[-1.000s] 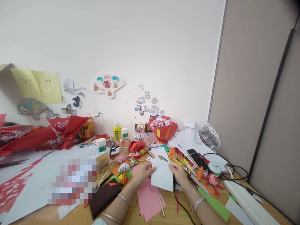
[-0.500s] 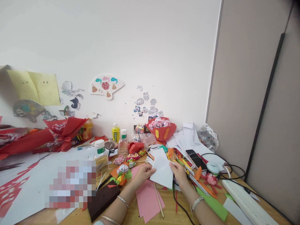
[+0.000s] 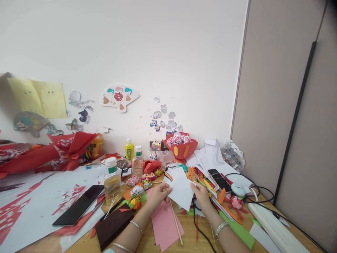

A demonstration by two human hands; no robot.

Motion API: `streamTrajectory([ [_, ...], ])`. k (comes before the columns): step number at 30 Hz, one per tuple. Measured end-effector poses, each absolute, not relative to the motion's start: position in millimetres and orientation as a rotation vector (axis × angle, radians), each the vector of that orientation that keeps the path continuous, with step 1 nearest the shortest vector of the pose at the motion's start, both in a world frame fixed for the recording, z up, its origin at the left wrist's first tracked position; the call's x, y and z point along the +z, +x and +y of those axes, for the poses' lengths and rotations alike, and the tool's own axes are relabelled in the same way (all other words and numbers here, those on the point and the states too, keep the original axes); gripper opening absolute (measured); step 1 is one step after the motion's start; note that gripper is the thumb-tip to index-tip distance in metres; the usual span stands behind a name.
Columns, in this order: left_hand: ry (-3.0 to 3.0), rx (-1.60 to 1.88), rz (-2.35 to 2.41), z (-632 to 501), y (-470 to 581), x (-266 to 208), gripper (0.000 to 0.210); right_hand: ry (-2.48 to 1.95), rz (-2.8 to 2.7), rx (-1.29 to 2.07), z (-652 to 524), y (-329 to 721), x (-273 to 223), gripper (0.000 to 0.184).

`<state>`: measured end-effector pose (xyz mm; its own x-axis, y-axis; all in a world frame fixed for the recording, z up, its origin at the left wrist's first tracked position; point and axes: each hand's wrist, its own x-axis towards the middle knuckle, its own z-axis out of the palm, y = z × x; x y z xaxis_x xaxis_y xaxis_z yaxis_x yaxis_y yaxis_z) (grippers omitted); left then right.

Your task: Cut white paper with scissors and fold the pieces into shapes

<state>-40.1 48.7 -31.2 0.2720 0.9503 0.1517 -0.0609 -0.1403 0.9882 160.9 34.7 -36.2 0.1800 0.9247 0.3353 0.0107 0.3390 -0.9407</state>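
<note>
A white sheet of paper (image 3: 182, 193) is held up between my two hands, tilted so that one corner points down. My left hand (image 3: 161, 193) pinches its left corner with the fingers closed. At the right corner, my right hand (image 3: 199, 192) grips it between thumb and fingers. Below the left hand, pink paper (image 3: 165, 228) lies on the wooden table with a thin wooden stick (image 3: 176, 221) across it. More white paper shows just behind the held sheet. Folded paper flowers (image 3: 136, 196) sit left of my left hand.
Left stand clear bottles (image 3: 112, 186); a black tablet (image 3: 79, 205) and a dark brown block (image 3: 113, 228) lie nearer. A red-wrapped bouquet (image 3: 181, 146) stands at the wall. Rightward are a phone (image 3: 219, 180), a white mouse (image 3: 238, 189), a black cable (image 3: 204, 230) and a white power strip (image 3: 276, 228).
The white sheet has turned between my hands, from a more upright rectangle to a slanted position with a corner down. Both hands stay in nearly the same place.
</note>
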Motion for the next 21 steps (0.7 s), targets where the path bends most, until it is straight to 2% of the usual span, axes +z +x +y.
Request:
streamTrajectory([
  [3,1.284,1.256,0.897,53.1,-44.1,-27.7,0.044,-1.046,-1.320,0.879,34.3,159.4,-37.6,0.030],
  [12,1.077,1.372,0.664,48.5,-53.7,-17.3,0.052,-0.983,-1.312,1.102,24.9,147.1,-34.6,0.039],
  [16,1.257,1.232,0.611,35.7,-43.4,-15.8,0.075,-0.805,-1.081,1.319,12.8,139.5,-25.3,0.035],
  [21,1.524,1.173,0.552,17.7,-30.8,-11.9,0.100,-0.760,-1.117,1.569,4.3,130.1,-25.1,0.034],
])
